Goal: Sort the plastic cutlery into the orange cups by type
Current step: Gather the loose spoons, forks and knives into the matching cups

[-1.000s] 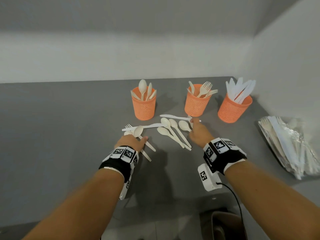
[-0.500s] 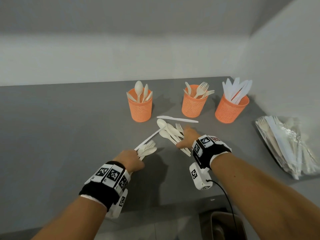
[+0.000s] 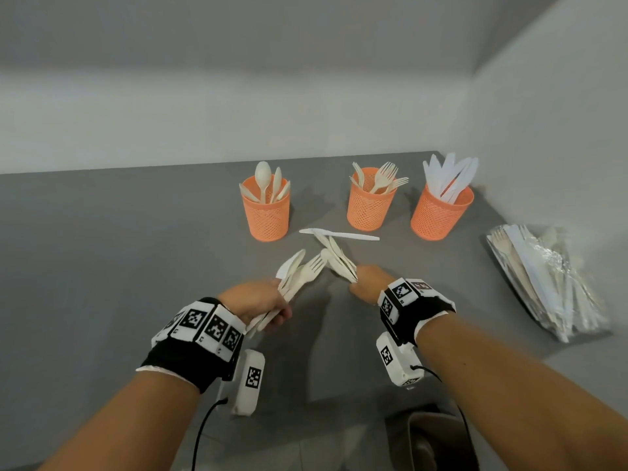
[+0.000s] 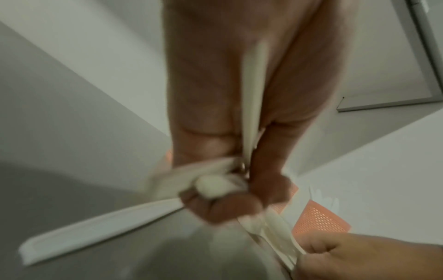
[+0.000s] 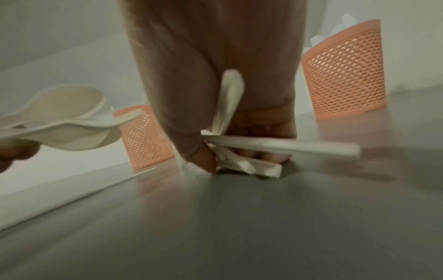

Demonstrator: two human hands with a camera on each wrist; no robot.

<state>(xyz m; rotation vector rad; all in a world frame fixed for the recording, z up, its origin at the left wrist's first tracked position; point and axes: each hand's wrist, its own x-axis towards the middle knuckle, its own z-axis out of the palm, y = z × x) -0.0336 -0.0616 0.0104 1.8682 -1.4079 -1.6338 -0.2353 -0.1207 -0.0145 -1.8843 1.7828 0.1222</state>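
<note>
Left hand [image 3: 258, 302] lower centre of the head view, fingers curled tight round a mixed bundle [image 3: 299, 271] of cream cutlery – a fork and a couple of spoon bowls fan out up and to the right, handles poking back past the wrist. Right hand [image 3: 368, 283] just right of it, thumb and fingers pinching a second bunch [image 3: 336, 260] of spoons by the handles, bowls aimed up-left; wrist cam shows that hand low, close to the grey surface [image 3: 102, 266]. One white knife [image 3: 339, 234] lies flat on the surface in front of the cups. Three orange mesh cups in a row across upper centre: spoon cup [image 3: 266, 215] left, fork cup [image 3: 370, 207] middle, knife cup [image 3: 440, 215] right, each w/ its own type standing in it. Far right, a clear pack [image 3: 543, 280] of more cutlery lies on the surface
</note>
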